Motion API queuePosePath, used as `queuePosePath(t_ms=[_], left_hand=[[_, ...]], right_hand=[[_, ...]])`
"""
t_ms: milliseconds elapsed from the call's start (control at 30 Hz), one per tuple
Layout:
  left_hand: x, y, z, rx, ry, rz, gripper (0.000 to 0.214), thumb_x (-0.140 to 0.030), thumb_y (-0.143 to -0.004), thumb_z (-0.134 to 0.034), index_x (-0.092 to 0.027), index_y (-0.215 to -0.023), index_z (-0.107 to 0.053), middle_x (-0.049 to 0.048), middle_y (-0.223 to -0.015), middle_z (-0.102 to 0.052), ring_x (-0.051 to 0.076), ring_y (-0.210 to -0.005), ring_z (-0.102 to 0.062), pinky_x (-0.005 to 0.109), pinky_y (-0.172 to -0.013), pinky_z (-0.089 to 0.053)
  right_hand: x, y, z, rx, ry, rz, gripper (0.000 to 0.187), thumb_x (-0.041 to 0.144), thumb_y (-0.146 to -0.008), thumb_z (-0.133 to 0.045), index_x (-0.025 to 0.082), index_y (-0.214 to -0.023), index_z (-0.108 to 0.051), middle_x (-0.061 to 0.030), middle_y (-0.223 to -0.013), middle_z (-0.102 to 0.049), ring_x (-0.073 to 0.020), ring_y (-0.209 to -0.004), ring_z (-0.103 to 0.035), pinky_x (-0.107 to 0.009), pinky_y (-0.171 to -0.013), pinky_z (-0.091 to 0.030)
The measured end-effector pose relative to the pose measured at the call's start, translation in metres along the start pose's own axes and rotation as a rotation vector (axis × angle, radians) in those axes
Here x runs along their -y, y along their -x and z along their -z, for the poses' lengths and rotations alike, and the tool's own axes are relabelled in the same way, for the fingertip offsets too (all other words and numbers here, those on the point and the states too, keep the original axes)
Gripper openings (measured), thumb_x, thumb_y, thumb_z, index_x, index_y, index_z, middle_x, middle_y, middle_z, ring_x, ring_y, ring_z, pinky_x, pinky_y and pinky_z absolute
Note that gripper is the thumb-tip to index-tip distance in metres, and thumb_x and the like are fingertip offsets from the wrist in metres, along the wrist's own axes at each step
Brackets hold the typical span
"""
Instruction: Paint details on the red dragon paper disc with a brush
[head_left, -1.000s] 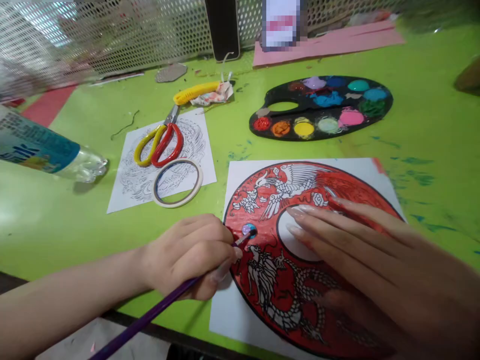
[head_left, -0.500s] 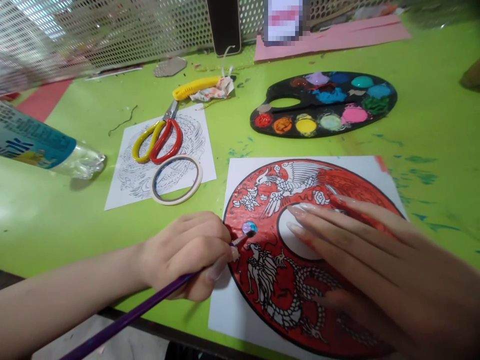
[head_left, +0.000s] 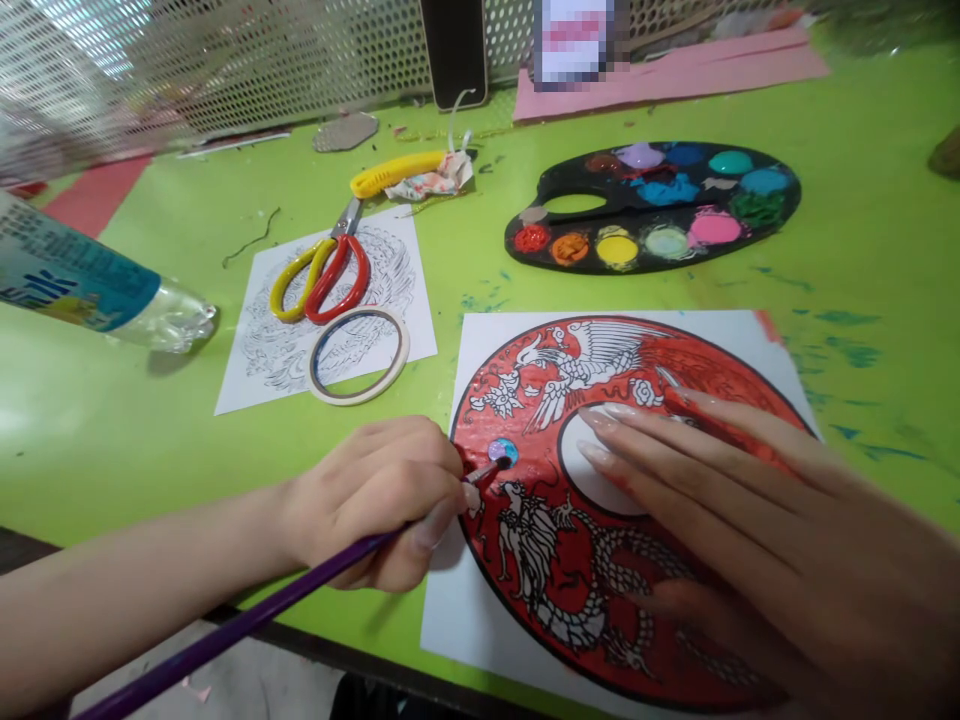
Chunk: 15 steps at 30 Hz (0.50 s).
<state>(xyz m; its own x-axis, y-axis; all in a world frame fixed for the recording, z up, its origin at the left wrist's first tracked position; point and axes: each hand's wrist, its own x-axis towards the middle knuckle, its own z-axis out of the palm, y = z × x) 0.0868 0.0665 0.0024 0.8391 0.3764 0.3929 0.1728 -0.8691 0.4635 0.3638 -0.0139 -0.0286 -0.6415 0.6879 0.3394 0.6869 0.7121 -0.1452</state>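
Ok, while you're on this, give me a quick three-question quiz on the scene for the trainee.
1. What colour is the brush handle in the left hand?
2. True or false: the bottle lies on its side.
3. What is the right hand resting on?
a) palette
b) painted disc
c) scissors

Key: 1. purple; 2. true; 3. b
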Motion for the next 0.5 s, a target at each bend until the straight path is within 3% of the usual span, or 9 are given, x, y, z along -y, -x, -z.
queuePosePath(t_ms=[167,367,500], left_hand=[[0.0032,-0.0011,-0.0041,-0.081,0.034,-0.123,0.018,-0.013,-0.099,-0.031,-0.012,-0.099,-0.049,0.0054,-0.067,-0.057,0.013,-0.059,-0.055,0.025,-0.054,-0.050],[0.0026,-0.0012,0.0021,0.060,0.045,-0.113,0.018,-0.014,-0.098,-0.031,-0.012,-0.104,-0.047,0.0087,-0.071,-0.060,0.016,-0.063,-0.059,0.029,-0.056,-0.053],[0.0003,-0.0002,-0.0028,-0.048,-0.008,-0.126,0.018,-0.015,-0.099,-0.029,-0.014,-0.102,-0.047,0.0055,-0.067,-0.060,0.014,-0.056,-0.056,0.026,-0.050,-0.050]], right_hand=[[-0.0003,0.0000,-0.0010,-0.046,-0.003,0.010,0.039,0.028,-0.103,-0.035,0.004,-0.128,-0.053,-0.0182,-0.134,-0.061,-0.0315,-0.126,-0.052,-0.053,-0.111,-0.032],[0.0007,-0.0011,-0.0001,-0.037,0.004,0.015,0.038,0.027,-0.103,-0.036,0.004,-0.127,-0.054,-0.0179,-0.131,-0.063,-0.0323,-0.123,-0.054,-0.054,-0.110,-0.032],[0.0004,-0.0001,-0.0006,-0.047,0.008,0.026,0.039,0.027,-0.103,-0.035,0.002,-0.127,-0.053,-0.0191,-0.131,-0.062,-0.0323,-0.124,-0.053,-0.054,-0.110,-0.032]])
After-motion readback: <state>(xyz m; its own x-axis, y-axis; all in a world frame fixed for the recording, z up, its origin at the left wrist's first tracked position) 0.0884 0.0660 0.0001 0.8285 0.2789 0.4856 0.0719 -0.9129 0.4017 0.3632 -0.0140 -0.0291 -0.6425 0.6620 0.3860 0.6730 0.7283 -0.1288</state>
